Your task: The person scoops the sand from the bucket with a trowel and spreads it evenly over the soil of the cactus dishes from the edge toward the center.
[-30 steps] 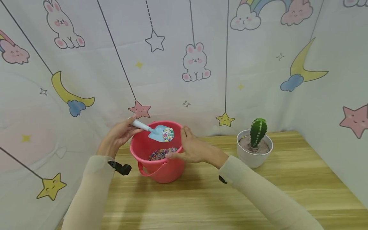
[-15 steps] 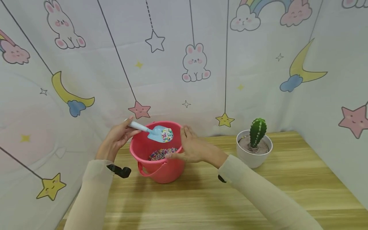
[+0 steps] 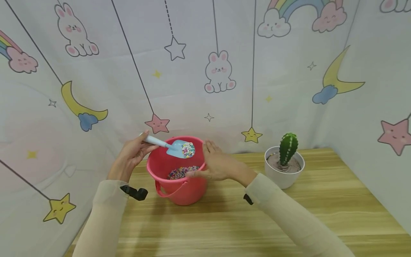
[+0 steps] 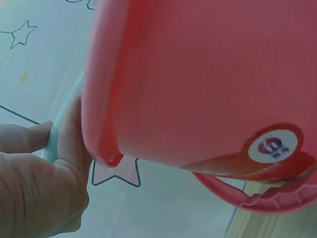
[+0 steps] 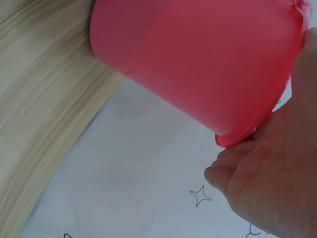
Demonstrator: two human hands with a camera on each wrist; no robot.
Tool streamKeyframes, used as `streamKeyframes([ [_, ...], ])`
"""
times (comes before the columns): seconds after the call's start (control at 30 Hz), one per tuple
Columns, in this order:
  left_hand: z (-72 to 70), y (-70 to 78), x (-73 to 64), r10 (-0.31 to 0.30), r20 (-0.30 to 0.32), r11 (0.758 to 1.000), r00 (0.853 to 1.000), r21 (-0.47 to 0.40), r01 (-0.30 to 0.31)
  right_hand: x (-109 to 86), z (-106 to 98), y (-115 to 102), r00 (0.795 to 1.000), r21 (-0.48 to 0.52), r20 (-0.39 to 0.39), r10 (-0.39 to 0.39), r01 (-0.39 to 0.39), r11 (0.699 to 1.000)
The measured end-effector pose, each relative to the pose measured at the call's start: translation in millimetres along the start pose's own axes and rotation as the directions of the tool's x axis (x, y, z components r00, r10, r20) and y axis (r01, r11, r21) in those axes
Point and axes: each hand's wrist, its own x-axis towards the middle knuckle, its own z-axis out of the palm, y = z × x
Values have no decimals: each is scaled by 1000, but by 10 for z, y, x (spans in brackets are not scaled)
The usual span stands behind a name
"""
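Observation:
My left hand (image 3: 130, 155) pinches the pale handle of a light blue toy shovel (image 3: 174, 150) between thumb and fingers. Its blade, carrying a small heap of pastel beads (image 3: 188, 150), hangs over the mouth of a red bucket (image 3: 186, 192). More multicoloured beads (image 3: 179, 172) lie inside the bucket, well below the blade. On the right side of the rim, my right hand (image 3: 221, 164) holds the bucket, thumb over the front of the rim and fingers toward the back. In the left wrist view, the bucket wall (image 4: 208, 84) hides the shovel's blade.
A green cactus (image 3: 288, 149) in a white pot (image 3: 282, 178) stands on the wooden table (image 3: 224, 228), right of the bucket. Behind the table hangs a printed cloth (image 3: 192, 96). The bucket's handle (image 3: 165, 194) hangs down at the front left.
The left hand drew the shovel slightly left, then moved it slightly back right, its beads still on the blade. The right hand stays on the rim. The head view shifts slightly.

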Motion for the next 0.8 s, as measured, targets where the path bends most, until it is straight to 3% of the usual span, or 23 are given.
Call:
streamKeyframes([
  [0.13,30,-2,-18,2,2,1000,1000,5,-2,-52,-53,107,999,51,-32,-40,42,998],
  [0.37,129,-11,-33,11,2,1000,1000,0,-11,-346,-293,284,996,54,-88,-13,18,998],
  [0.6,287,-13,-49,16,21,999,1000,-52,-15,-703,-408,496,966,-10,-253,-50,49,999],
  [0.8,448,-24,-63,32,36,998,999,-47,-30,-972,-412,662,949,14,-309,-63,71,997],
])
